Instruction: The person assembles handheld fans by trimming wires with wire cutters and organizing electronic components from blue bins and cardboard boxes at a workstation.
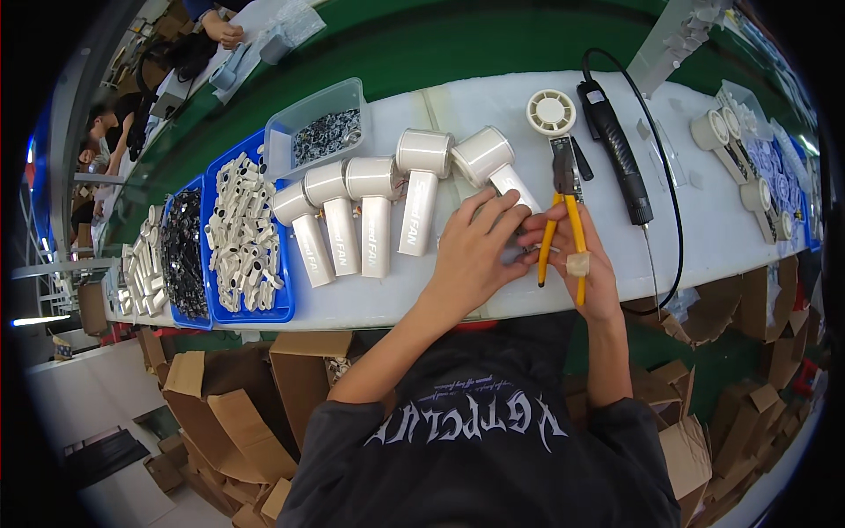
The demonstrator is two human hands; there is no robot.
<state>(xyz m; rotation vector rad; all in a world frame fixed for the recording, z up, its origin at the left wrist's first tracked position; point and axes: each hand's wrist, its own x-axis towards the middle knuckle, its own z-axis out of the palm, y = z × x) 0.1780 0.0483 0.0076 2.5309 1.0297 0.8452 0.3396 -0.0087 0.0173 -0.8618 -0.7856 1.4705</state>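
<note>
From my remote station, I report the hands first. The left hand is half curled, palm down, its fingers over the near part of the handle of a white fan body; I cannot tell whether it grips it or only touches it. The right hand holds a pair of pliers with yellow handles, loosely, the handles spread and the dark head pointing to the far side. The fingertips of both hands come close together between the fan body and the pliers; I cannot tell whether something small is pinched there.

Containers, left to right. I note a blue tray heaped with black parts. Just beside it stands a larger blue tray heaped with small white parts, some with dark openings. Farther back and to the right, a clear plastic box holds small dark and metallic pieces, filling its bottom. I count four more white fan bodies in a row between these containers and the left hand. At the far right end of the table, lilac parts lie beside a blue edge. Open cardboard boxes stand below the table's near side
</note>
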